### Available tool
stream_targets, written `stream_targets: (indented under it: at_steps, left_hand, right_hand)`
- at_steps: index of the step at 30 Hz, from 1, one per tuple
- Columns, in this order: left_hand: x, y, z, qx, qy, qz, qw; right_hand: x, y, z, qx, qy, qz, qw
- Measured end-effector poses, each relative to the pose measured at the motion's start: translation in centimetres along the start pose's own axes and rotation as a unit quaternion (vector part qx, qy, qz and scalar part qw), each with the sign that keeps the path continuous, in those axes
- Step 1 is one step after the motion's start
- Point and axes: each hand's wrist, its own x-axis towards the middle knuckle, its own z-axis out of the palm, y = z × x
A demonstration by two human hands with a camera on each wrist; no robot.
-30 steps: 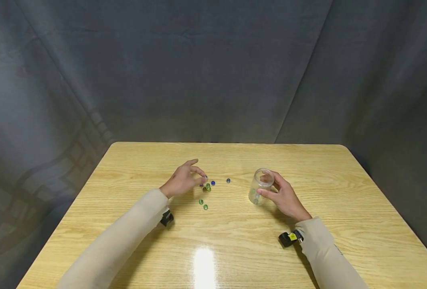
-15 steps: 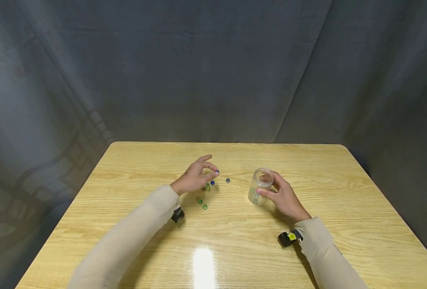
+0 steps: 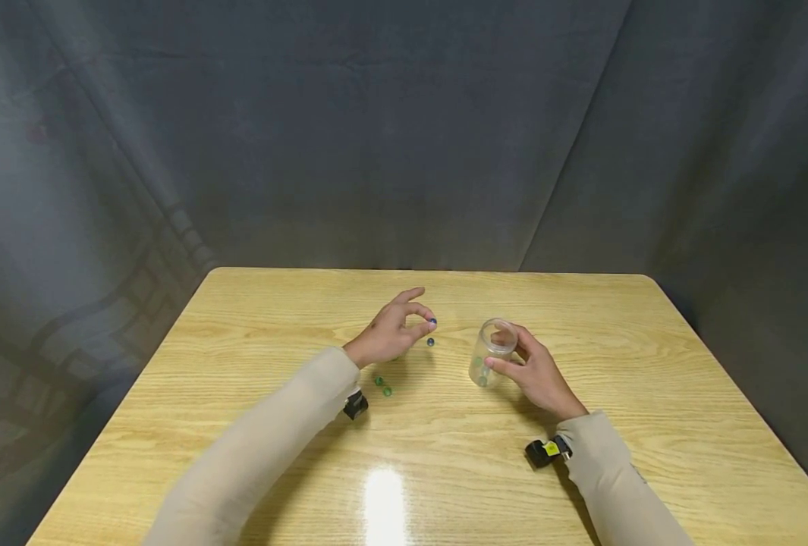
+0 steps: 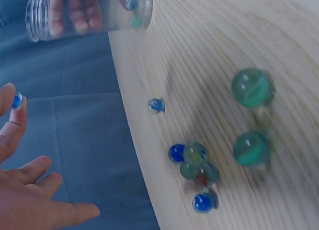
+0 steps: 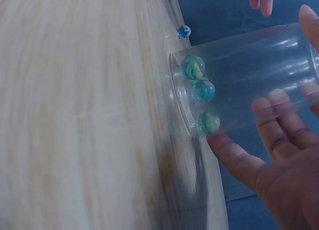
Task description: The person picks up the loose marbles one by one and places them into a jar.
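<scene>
Between thumb and index finger my left hand pinches a clear-and-blue marble, held above the table. Its other fingers are spread. A clear plastic jar without a lid stands upright on the table, gripped round its side by my right hand. Three marbles, greenish and bluish, lie at the jar's bottom. On the table below the left hand lies one blue-streaked marble. A cluster of marbles and a dark blue marble are mostly hidden by that hand in the head view.
Two green marbles lie nearer the front of the wooden table. Behind its far edge hangs a grey curtain. Black wrist cameras sit at both cuffs, close above the tabletop.
My left hand has picked the marble up from beside the cluster and carried it to the right, toward the jar. The right hand and the jar have stayed in place.
</scene>
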Motion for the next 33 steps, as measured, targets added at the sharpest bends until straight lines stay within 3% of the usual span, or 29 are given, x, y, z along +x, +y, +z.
stream_targets:
  at_steps: [20, 33]
  left_hand:
    - [1.8, 2.4, 2.0, 0.045, -0.005, 0.031, 0.9985]
    - [2.5, 3.6, 3.4, 0.012, -0.009, 0.039, 0.9991]
  right_hand:
    - [-0.1, -0.4, 0.2, 0.022, -0.009, 0.011, 0.9997]
    - [-0.1, -0.2, 0.3, 0.022, -0.004, 0.008, 0.9997]
